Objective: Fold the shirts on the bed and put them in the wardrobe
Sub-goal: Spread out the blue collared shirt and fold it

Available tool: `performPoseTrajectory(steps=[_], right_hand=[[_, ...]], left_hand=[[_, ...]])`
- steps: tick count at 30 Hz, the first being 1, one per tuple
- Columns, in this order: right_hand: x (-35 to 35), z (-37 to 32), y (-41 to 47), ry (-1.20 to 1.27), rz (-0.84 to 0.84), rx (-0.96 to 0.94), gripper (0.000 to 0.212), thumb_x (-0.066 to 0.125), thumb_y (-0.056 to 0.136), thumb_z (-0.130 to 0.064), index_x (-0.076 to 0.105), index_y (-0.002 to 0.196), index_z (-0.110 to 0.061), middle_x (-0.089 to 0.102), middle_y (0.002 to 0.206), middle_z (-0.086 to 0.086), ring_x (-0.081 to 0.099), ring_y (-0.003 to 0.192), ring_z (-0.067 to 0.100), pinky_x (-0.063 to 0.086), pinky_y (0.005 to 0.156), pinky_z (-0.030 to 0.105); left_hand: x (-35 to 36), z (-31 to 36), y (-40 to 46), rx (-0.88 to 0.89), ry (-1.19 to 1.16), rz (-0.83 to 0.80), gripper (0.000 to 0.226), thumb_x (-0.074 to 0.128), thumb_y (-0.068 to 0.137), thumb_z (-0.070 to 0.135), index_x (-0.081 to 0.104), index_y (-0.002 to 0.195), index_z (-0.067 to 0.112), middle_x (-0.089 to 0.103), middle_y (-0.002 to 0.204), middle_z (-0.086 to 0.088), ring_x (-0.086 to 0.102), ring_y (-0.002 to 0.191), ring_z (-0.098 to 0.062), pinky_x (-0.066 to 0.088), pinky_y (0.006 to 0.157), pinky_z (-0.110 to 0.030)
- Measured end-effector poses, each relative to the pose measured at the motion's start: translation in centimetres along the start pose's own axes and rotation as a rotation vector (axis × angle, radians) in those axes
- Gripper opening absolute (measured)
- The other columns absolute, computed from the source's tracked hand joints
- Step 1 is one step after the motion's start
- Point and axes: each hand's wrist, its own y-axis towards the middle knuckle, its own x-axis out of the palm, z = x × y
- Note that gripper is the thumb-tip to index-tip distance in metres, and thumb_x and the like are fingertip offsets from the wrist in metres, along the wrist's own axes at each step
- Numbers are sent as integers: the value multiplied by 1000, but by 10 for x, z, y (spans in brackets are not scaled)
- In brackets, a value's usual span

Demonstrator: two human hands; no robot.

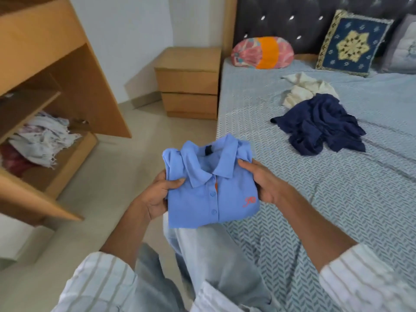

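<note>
With both hands [157,194] [264,183] pinching the folded blue shirt [209,185] by its sides, keep it level going to the wardrobe [45,91] shelf.

A home bedroom: a bed with pale-blue patterned sheet [337,188], dark tufted headboard [292,16] behind it, wooden bedside drawers [189,86] and open wooden wardrobe [56,70] left of it.

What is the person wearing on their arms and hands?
Both hands, left hand and right hand, are bare: no gloves, rings or watch visible. The forearms are uncovered too. Loose white sleeves with faint grey stripes, left sleeve and right sleeve, are pushed up towards the elbows.
</note>
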Motion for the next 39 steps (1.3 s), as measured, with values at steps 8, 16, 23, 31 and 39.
performPoseTrajectory(steps=[8,16,23,31,39], right_hand=[[68,9,94,-77,-63,105,41,59,87,8,63,123,-12,73,110,11,71,97,26,60,81,37],[124,-55,133,-25,-92,226,44,57,82,17,66,114,-11,73,108,14,70,98,31,60,82,41],[168,-203,100,33,-196,328,56,62,84,12,56,134,-12,64,127,23,62,117,41,47,101,59],[224,-334,102,25,-222,247,69,57,84,19,48,139,-23,65,127,16,66,113,32,59,80,39],[307,-413,178,-106,-352,227,69,59,83,18,46,141,-19,68,124,14,67,112,29,59,79,36]], left_hand=[[-112,11,43,-56,-63,60,65,83,73,17,56,132,14,71,115,-8,71,100,-23,59,72,-32],[-140,110,60,-191,-67,102,58,66,83,-2,51,138,13,71,118,-8,70,103,-25,59,76,-34],[-100,279,27,-299,-39,80,57,65,85,4,52,138,19,64,130,-13,64,117,-32,57,89,-39],[-74,421,16,-256,6,145,51,56,94,-4,50,139,20,66,128,-10,67,112,-27,58,81,-35],[-131,501,19,-121,0,243,49,53,96,-5,49,135,24,72,118,-3,69,107,-25,59,77,-34]])
